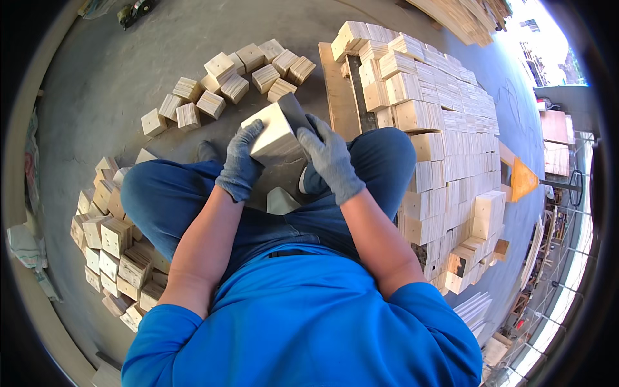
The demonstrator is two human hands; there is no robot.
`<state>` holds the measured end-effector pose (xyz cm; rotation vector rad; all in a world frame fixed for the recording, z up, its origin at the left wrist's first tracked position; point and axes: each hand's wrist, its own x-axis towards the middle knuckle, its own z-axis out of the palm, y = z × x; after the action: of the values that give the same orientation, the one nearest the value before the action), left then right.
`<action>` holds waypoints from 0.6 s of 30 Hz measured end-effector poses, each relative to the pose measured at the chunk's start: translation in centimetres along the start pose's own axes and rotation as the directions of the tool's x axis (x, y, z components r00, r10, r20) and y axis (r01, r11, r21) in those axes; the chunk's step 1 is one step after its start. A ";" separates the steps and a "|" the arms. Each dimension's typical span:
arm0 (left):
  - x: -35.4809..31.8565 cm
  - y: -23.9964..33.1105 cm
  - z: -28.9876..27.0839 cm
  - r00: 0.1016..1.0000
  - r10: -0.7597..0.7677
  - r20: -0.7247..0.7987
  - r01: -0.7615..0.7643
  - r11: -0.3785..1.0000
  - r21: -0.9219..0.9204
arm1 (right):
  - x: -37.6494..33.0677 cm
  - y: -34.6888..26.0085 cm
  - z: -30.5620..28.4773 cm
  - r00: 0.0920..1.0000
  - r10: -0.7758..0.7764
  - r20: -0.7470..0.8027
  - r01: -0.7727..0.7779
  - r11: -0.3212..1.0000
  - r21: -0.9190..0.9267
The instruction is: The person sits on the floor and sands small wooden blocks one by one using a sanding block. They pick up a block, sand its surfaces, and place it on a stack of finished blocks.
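Observation:
A pale wooden block [269, 131] is held up between my knees, in front of me. My left hand [241, 161], in a grey knit glove, grips its left side with the thumb over the upper face. My right hand [330, 155], gloved alike, has its fingers closed round a dark grey flat piece [293, 111] that lies against the block's right side. Whether that piece is sandpaper or a thin pad I cannot tell. The right fingers partly cover it, and the block's underside is hidden.
Several loose wooden blocks [233, 87] lie on the grey floor ahead. A large stack of blocks [445, 116] stands to my right, beside a wooden board [336, 90]. Another heap of blocks [116, 235] is at my left. An orange triangular piece [523, 178] sits beyond the stack.

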<state>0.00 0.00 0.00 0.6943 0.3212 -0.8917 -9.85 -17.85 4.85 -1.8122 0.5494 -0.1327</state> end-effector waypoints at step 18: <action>1.0 -0.7 -1.2 0.959 0.279 -0.051 -0.274 0.958 0.090 | -3.3 -2.9 0.5 0.979 0.200 -0.044 -0.196 0.977 0.085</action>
<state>0.07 -0.11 -1.69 0.8228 0.2368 -0.6198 -11.71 -15.39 8.03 -1.6698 0.7488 -0.0648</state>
